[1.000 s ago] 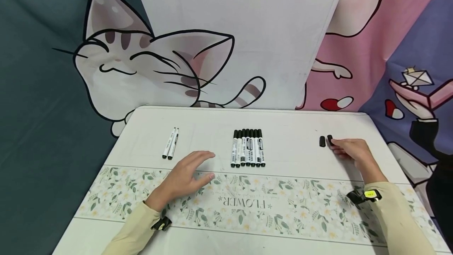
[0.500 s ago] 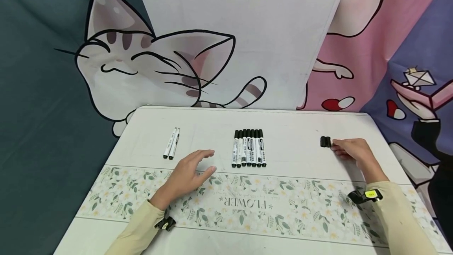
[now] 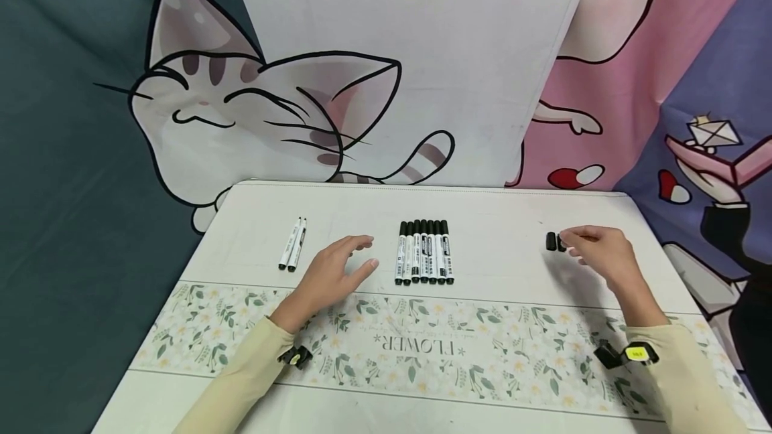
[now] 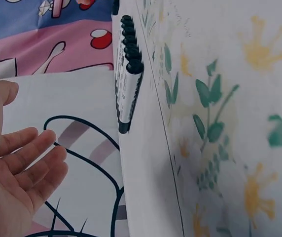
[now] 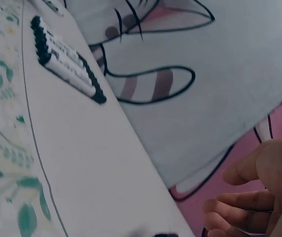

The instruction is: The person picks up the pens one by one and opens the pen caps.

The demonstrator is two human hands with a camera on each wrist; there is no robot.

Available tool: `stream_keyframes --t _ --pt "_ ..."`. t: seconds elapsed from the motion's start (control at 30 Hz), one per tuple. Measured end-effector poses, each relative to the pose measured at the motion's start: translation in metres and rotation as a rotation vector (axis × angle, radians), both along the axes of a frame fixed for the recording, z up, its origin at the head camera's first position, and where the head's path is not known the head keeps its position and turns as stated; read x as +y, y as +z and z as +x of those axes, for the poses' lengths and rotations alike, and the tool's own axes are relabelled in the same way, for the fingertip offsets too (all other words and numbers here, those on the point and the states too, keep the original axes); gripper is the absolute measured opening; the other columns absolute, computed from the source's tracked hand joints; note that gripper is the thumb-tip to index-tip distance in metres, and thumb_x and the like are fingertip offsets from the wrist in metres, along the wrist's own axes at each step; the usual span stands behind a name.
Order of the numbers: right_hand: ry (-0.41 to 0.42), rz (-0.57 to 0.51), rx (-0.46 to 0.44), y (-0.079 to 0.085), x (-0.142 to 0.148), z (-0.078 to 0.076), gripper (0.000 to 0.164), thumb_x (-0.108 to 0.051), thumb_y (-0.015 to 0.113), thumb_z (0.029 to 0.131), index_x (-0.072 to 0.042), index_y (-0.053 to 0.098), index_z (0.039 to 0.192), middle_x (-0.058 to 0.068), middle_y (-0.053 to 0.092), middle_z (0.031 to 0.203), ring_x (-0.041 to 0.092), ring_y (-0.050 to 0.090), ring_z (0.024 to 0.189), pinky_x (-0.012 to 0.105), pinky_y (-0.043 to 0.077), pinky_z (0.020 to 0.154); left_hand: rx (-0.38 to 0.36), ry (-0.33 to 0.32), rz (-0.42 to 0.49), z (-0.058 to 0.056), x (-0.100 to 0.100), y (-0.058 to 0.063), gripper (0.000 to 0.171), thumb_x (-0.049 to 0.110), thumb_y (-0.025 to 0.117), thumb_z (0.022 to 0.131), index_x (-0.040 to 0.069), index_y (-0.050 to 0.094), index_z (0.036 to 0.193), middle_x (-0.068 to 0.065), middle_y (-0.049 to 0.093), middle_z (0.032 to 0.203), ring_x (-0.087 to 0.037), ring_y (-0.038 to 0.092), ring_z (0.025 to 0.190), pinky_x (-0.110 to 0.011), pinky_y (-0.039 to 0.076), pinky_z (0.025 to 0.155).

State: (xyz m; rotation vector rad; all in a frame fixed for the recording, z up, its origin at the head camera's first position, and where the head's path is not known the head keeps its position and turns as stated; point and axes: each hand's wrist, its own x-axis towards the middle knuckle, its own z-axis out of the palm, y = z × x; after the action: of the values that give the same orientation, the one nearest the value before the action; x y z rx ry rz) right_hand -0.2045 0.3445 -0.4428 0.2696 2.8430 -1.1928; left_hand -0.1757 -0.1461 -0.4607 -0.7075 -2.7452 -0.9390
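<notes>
The right hand [image 3: 600, 253], fingers loosely parted and holding nothing, is just beside two black caps [image 3: 551, 241] at the right of the worktop [image 3: 494, 260]. The left hand [image 3: 330, 270], likewise parted and unloaded, is between two uncapped markers [image 3: 298, 244], left, and seven capped markers [image 3: 424, 253], centre.

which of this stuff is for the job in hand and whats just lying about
Seemingly for the job:
two caps, by the right hand
two uncapped pens
seven capped pens, in a row

Just surroundings, nothing loose:
table
its flower strip
cat backdrop
</notes>
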Motion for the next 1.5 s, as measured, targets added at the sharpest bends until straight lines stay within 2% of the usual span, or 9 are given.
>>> stream_keyframes --t 0.2,0.33,0.47,0.6,0.77,0.9,1.03,1.27,1.5 --pt "-0.005 0.018 0.154 0.008 -0.031 0.016 0.053 -0.05 0.062 0.1 -0.007 0.07 0.13 0.02 0.073 0.111 -0.005 0.063 0.072 0.023 0.052 0.06 -0.055 0.018 0.005 -0.01 0.011 -0.006 0.051 0.047 0.059 0.103 0.013 0.06 0.141 -0.002 0.067 0.132 -0.02 0.062 0.122 -0.039 0.054 0.096" --pt "0.008 0.031 0.259 0.01 -0.051 0.027 0.048 -0.045 0.067 0.098 -0.01 0.071 0.13 0.014 0.075 0.109 -0.013 0.055 0.081 0.016 0.048 0.061 -0.066 0.02 0.004 -0.017 0.017 -0.011 0.052 0.05 0.059 0.102 0.014 0.06 0.14 -0.002 0.067 0.131 -0.018 0.063 0.121 -0.039 0.054 0.097" --pt "0.046 0.063 0.346 0.01 -0.067 0.035 0.042 -0.039 0.071 0.097 -0.011 0.072 0.129 0.012 0.076 0.107 -0.006 0.057 0.087 0.013 0.046 0.063 -0.08 0.025 -0.002 -0.024 0.025 -0.015 0.054 0.052 0.06 0.101 0.015 0.061 0.14 -0.001 0.068 0.128 -0.018 0.064 0.116 -0.038 0.054 0.094" --pt "0.084 0.056 0.391 0.009 -0.081 0.043 0.039 -0.034 0.074 0.096 -0.011 0.073 0.127 0.011 0.076 0.106 0.001 0.062 0.085 0.013 0.048 0.063 -0.119 0.032 -0.009 -0.031 0.032 -0.019 0.057 0.053 0.063 0.099 0.014 0.061 0.14 0.0 0.069 0.125 -0.019 0.065 0.112 -0.04 0.054 0.091" --pt "0.108 0.022 0.419 0.004 -0.095 0.052 0.036 -0.031 0.074 0.096 -0.01 0.073 0.126 0.01 0.075 0.106 -0.005 0.061 0.084 0.007 0.047 0.071 -0.213 0.038 -0.009 -0.039 0.038 -0.028 0.062 0.054 0.065 0.097 0.011 0.059 0.142 -0.003 0.069 0.123 -0.021 0.066 0.11 -0.043 0.054 0.091" --pt "0.122 0.014 0.416 0.0 -0.107 0.057 0.035 -0.031 0.075 0.096 -0.011 0.074 0.125 0.008 0.075 0.106 0.01 0.068 0.087 0.009 0.049 0.073 -0.26 0.047 -0.008 -0.044 0.043 -0.036 0.062 0.054 0.065 0.097 0.01 0.06 0.14 -0.003 0.07 0.119 -0.02 0.065 0.103 -0.041 0.053 0.087" --pt "0.146 0.013 0.388 -0.002 -0.116 0.06 0.037 -0.032 0.075 0.095 -0.012 0.074 0.126 0.007 0.075 0.106 0.02 0.07 0.089 0.014 0.052 0.072 -0.281 0.067 -0.012 -0.046 0.047 -0.042 0.058 0.052 0.066 0.097 0.01 0.063 0.137 -0.002 0.07 0.112 -0.016 0.062 0.092 -0.038 0.051 0.081" --pt "0.183 -0.006 0.379 -0.006 -0.125 0.064 0.037 -0.031 0.077 0.094 -0.013 0.073 0.126 0.004 0.075 0.106 0.018 0.07 0.089 0.023 0.055 0.072 -0.307 0.102 -0.029 -0.047 0.052 -0.046 0.056 0.049 0.068 0.096 0.008 0.064 0.135 -0.001 0.069 0.108 -0.013 0.057 0.084 -0.035 0.05 0.08" --pt "0.209 -0.032 0.375 -0.009 -0.129 0.066 0.036 -0.031 0.077 0.094 -0.014 0.073 0.126 0.001 0.075 0.105 0.014 0.069 0.088 0.022 0.056 0.072 -0.29 0.087 -0.049 -0.049 0.054 -0.047 0.056 0.043 0.074 0.094 0.005 0.065 0.133 -0.001 0.067 0.104 -0.013 0.054 0.08 -0.035 0.048 0.079"
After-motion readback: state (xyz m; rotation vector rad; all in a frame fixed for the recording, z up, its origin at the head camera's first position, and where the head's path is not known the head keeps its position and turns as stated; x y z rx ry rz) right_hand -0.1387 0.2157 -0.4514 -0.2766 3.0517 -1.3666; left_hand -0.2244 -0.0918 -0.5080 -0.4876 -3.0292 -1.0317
